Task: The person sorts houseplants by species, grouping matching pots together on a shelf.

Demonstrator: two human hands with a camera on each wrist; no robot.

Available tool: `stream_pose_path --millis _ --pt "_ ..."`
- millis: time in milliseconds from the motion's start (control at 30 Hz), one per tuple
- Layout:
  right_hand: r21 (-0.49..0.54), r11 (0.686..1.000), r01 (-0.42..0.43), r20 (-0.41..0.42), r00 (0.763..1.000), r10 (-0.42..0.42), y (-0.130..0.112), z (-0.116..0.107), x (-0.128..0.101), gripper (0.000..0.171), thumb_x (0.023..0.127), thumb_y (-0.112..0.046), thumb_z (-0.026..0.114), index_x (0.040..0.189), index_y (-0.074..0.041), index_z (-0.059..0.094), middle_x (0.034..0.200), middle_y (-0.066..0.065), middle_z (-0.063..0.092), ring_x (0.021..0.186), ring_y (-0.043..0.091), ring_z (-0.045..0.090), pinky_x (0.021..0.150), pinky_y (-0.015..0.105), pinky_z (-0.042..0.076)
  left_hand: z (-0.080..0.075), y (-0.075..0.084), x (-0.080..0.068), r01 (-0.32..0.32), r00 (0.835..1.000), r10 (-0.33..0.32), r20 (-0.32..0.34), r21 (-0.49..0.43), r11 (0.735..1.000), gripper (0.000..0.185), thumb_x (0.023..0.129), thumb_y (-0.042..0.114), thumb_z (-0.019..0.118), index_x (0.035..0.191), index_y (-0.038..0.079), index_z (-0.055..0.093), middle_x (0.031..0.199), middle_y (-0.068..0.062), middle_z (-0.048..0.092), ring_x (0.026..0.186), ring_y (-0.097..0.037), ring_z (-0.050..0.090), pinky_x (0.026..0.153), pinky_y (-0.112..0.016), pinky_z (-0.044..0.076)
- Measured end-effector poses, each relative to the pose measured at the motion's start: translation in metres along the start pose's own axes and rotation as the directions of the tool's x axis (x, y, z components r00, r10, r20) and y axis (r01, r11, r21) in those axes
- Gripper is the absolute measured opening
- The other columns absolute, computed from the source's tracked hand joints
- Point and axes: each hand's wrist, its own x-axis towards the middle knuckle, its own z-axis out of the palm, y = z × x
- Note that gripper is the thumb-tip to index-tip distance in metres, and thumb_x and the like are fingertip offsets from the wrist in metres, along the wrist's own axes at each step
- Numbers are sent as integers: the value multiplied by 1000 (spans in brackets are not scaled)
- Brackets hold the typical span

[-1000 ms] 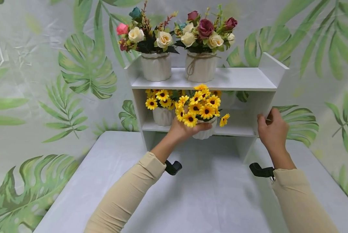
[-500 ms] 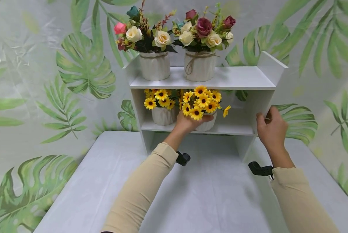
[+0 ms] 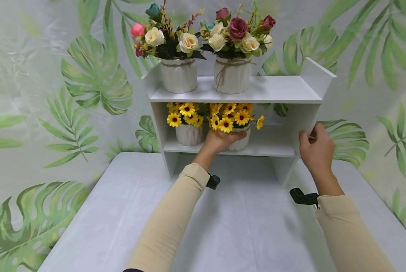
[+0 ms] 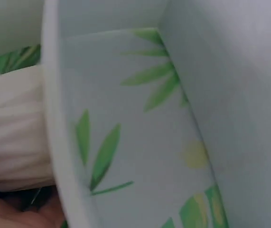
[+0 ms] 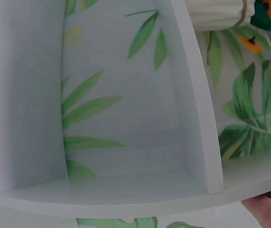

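Note:
A white two-level shelf (image 3: 277,91) stands at the back of a white table (image 3: 250,223). My left hand (image 3: 227,138) grips a white ribbed pot of yellow sunflowers (image 3: 242,142), which sits on the middle shelf, right of a second sunflower pot (image 3: 188,135). In the left wrist view the ribbed pot (image 4: 12,128) shows behind the shelf's edge (image 4: 54,118). My right hand (image 3: 312,142) holds the shelf's right side panel, thumb in front. In the right wrist view only a fingertip (image 5: 268,212) shows below the shelf board (image 5: 126,202).
Two white pots of mixed roses (image 3: 179,74) (image 3: 231,74) stand on the top shelf. The right part of the middle shelf (image 3: 274,149) is bare. A leaf-print backdrop (image 3: 87,87) hangs behind. The table runs wide in front of the shelf.
My left hand has carried the sunflower pot from the shelf's front edge back and down onto the middle shelf. The right hand has stayed on the side panel.

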Motion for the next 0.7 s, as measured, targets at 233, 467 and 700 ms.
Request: stream_pose_path --millis 233,467,700 --pt "-27 1000 -3 -18 1000 2 0 -3 2 30 98 -22 51 112 4 59 110 25 70 100 41 71 73 20 52 12 -11 -2 125 991 -129 -43 -81 989 76 85 56 71 145 19 43 147 -7 50 127 -27 54 103 -44 49" --pt "-19 1000 -15 -32 999 15 2 -1 2 31 98 -22 53 114 3 60 111 23 71 101 40 71 76 19 53 16 -15 -2 122 988 -129 -82 -86 989 66 84 58 70 133 17 53 126 -8 62 114 -25 60 93 -40 52" --pt "-35 994 -105 199 974 110 0 -15 -12 50 100 -30 49 139 2 49 136 28 57 126 45 54 101 59 47 13 -15 -30 19 975 -15 -223 16 1000 87 86 43 74 154 13 29 154 -13 42 140 -30 45 113 -46 42"
